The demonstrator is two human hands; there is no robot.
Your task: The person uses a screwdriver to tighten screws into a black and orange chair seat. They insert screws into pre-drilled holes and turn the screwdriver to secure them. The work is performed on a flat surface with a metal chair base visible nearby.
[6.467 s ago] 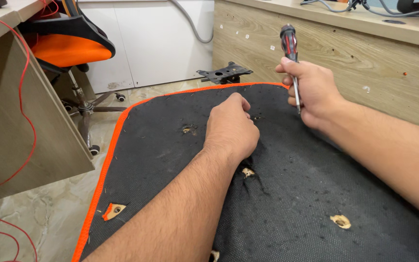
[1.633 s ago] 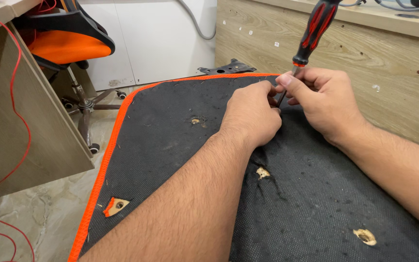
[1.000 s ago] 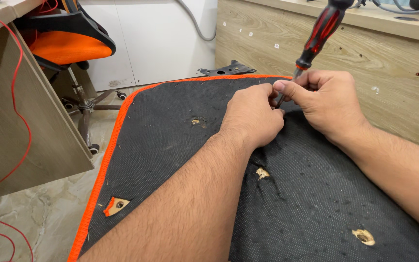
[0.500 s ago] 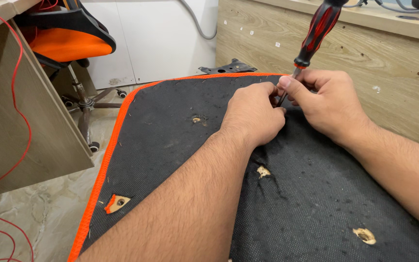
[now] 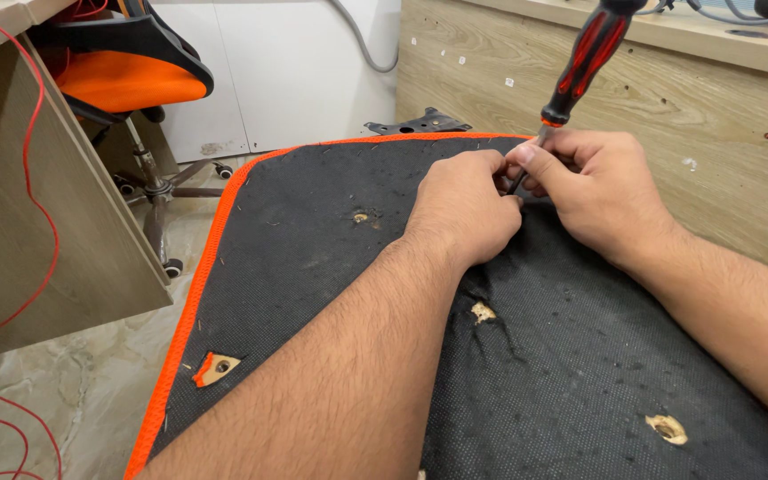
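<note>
Nearest the camera, the black fabric underside of a seat panel is seen, edged with an orange border. Several torn holes showing pale wood are scattered over it: one at the lower right, one beside the left forearm, one further up, and a small wooden corner patch exposed by the orange edge at the lower left.

Both forearms are stretched across the panel. The left hand is laid knuckles-up on the fabric, its fingers curled and pinched together at the tool's tip; what is pinched cannot be told. The right hand is closed around the metal shaft of a screwdriver, whose red-and-black handle is tilted up and away to the right. The tip is hidden between the two hands, which are touching, near the far edge of the panel.

Just beyond that edge, a black metal bracket plate is lying on the floor. To the right, a light wooden board wall is marked with small pale square stickers. At the left, a desk side panel with a red wire is seen, and behind it an orange-and-black office chair before white cabinet doors.
</note>
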